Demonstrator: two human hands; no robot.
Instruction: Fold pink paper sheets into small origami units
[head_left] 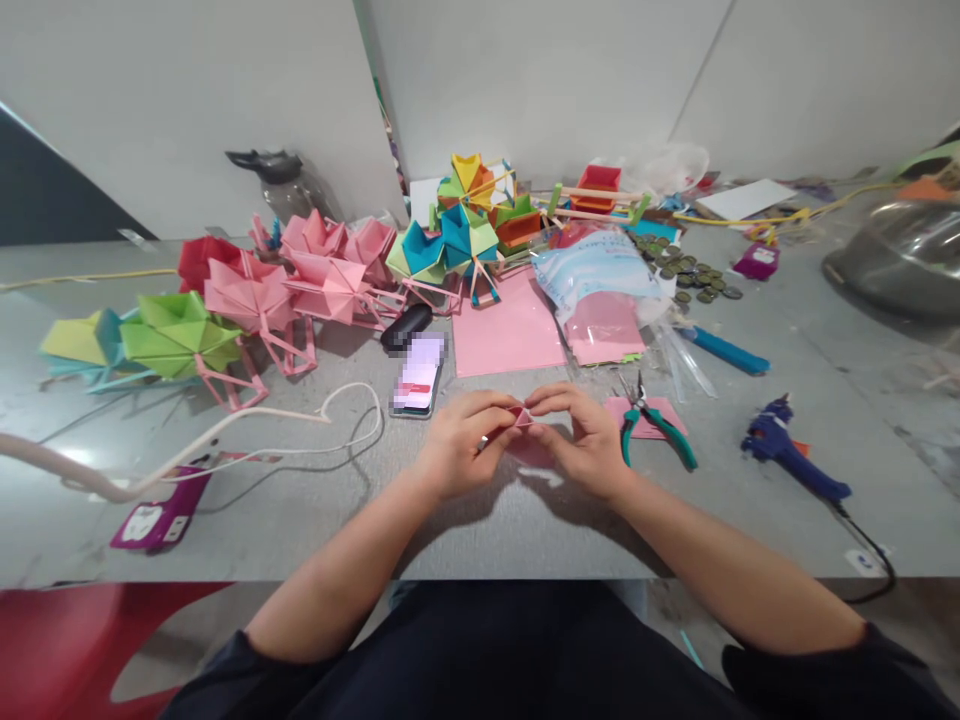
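Observation:
Between my two hands is a small piece of folded pink paper point(523, 419), raised a little above the grey table. My left hand point(469, 440) pinches its left side, with a ring on one finger. On the other side my right hand point(577, 437) grips the paper between thumb and fingers. The fingers partly cover the folds. Just right of my right hand, green-handled pliers point(654, 430) lie across pink paper squares. A phone point(420, 375) with a lit screen rests left of my left hand.
Folded paper models in pink point(251, 290), green point(180, 335) and blue stand at the back left. Pink sheets point(502, 325) lie ahead, beside a plastic bag point(596, 270). At right are a blue glue gun point(795, 455) with a cord and a blue cutter point(727, 350). A white cable point(262, 410) crosses the left.

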